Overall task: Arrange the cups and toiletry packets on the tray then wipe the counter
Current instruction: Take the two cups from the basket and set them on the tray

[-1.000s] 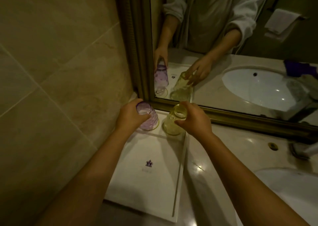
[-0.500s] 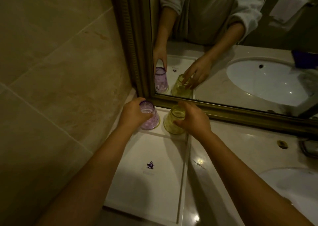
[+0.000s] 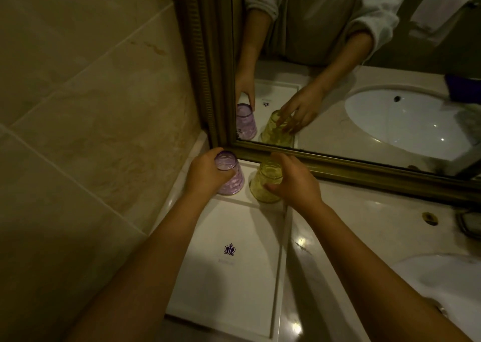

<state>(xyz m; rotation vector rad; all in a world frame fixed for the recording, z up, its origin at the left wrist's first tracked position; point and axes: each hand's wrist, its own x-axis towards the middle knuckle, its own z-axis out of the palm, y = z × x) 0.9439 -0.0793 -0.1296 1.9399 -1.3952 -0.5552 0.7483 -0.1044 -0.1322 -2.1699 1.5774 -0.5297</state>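
Observation:
A white rectangular tray (image 3: 234, 284) with a small purple crown logo lies on the counter against the left wall. At its far end, by the mirror, stand two upturned glasses side by side. My left hand (image 3: 205, 175) is wrapped around the purple cup (image 3: 233, 176). My right hand (image 3: 294, 182) grips the yellow cup (image 3: 266, 181) from the right. Both cups rest mouth down on the tray. No toiletry packets are in view.
A gold-framed mirror (image 3: 338, 171) runs along the back of the marble counter (image 3: 364, 237). A white sink basin (image 3: 447, 281) sits at the lower right, with a drain fitting (image 3: 429, 218) behind it. A tiled wall (image 3: 91, 133) closes the left side.
Both hands stay on the cups at the tray's far end. The cups have shifted very slightly; the camera has tilted a little.

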